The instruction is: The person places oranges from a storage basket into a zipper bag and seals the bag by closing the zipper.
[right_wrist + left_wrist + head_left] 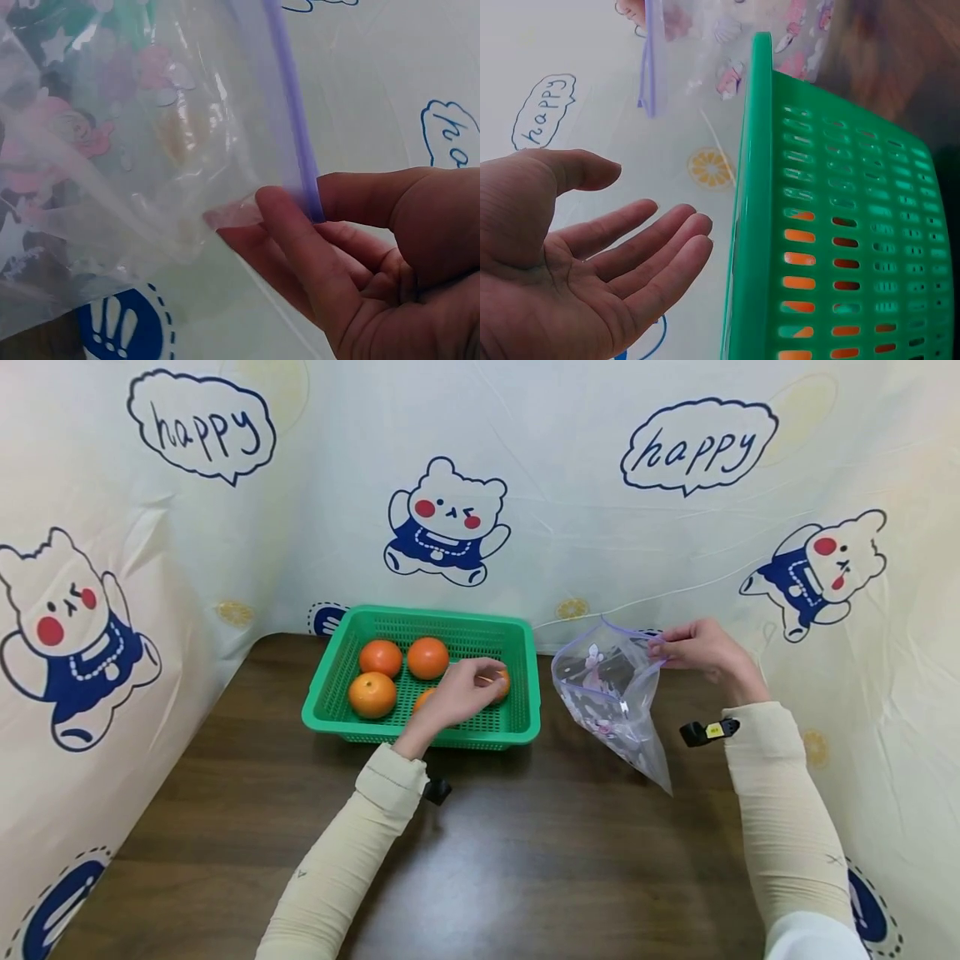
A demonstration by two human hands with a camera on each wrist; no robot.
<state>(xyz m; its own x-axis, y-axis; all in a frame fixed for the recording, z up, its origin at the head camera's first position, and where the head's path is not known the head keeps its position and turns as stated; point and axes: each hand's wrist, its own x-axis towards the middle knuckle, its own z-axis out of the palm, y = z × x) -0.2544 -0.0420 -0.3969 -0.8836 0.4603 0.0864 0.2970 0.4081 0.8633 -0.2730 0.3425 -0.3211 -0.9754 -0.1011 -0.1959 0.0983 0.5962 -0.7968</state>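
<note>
My left hand is over the right half of a green plastic basket. In the left wrist view the left hand has loosely spread fingers and an empty palm, beside the basket's rim. Close to its fingertips in the head view lies an orange. Another orange is partly covered by that hand. My right hand pinches the purple zip edge of a clear zip bag with pink prints. The bag hangs with its mouth parted, its lower corner pointing down.
Several more oranges, such as one at the front left, sit in the basket's left half. A brown wooden table lies under everything. Behind and at both sides hangs a pale printed cloth.
</note>
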